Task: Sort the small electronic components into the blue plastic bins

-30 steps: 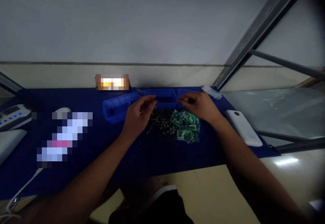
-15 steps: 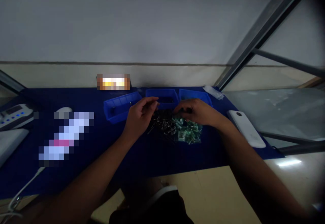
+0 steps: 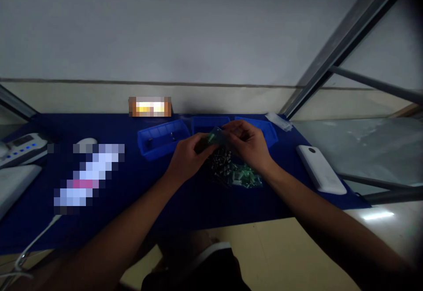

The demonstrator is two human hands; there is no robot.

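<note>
Between my two hands is a small clear plastic bag (image 3: 216, 135) with a greenish tint and something pale inside. My left hand (image 3: 191, 154) pinches its left side, and my right hand (image 3: 248, 143) grips the right side, fingers closed. Below them on the blue cloth lies a pile of dark and silvery screws (image 3: 220, 163). Just right of that pile, under my right wrist, is a heap of similar greenish bags (image 3: 245, 176) with small pale parts in them. Blue bins (image 3: 161, 139) stand behind my hands; the middle one (image 3: 211, 123) is partly covered by them.
A third blue bin (image 3: 269, 133) stands at the back right, beside clear plastic bags (image 3: 279, 122). A white oblong device (image 3: 321, 170) lies right. On the left are a power strip (image 3: 24, 148), a white mouse-like object (image 3: 87, 142) and a blurred-out phone-like screen (image 3: 89, 176) with a cable.
My right hand has lifted a small bag from the heap and moved left and up. My left hand has closed on the bag's other side, and both hands are now together.
</note>
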